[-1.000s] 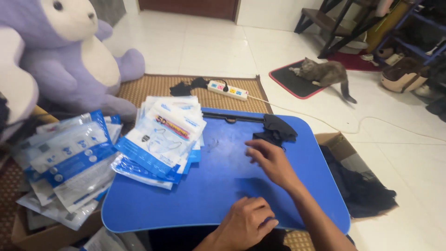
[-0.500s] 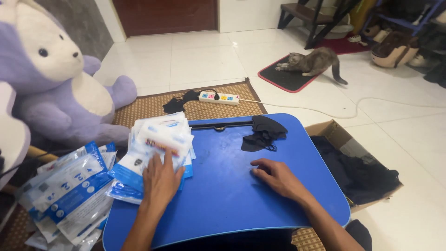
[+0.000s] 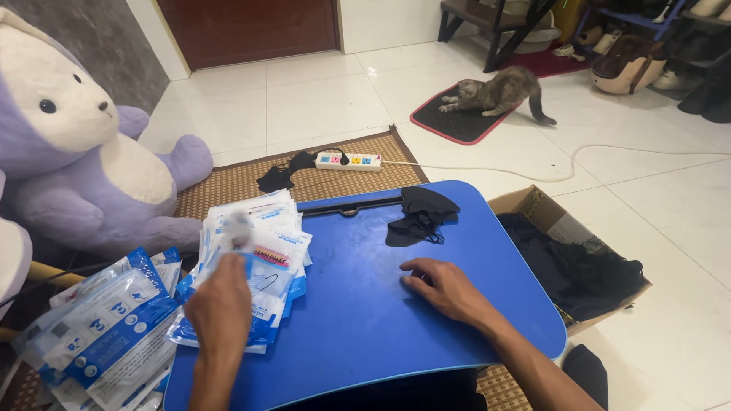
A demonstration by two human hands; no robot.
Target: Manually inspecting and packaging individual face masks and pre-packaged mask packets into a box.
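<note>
Cardboard box (image 3: pixel 533 204) beside the counter's (image 3: pixel 358 320) right edge holds dark cloth. Left hand (image 3: pixel 222 304) pinches a blurred white packet (image 3: pixel 237 228) above the stack of blue-and-white packets (image 3: pixel 263 262) at the left edge. Right hand (image 3: pixel 445 288) lies flat and released near a black mask (image 3: pixel 419 217) at the far edge.

What you have around you, counted

You have two hands in view, one blue lap table (image 3: pixel 365 320), two heaps of flat white-and-blue packets too overlapped to count, one black mask (image 3: pixel 420 215) on the table, one cardboard box (image 3: pixel 533 205), one power strip (image 3: pixel 349 161), one purple plush rabbit (image 3: pixel 76 160) and one cat (image 3: pixel 499 91).
</note>
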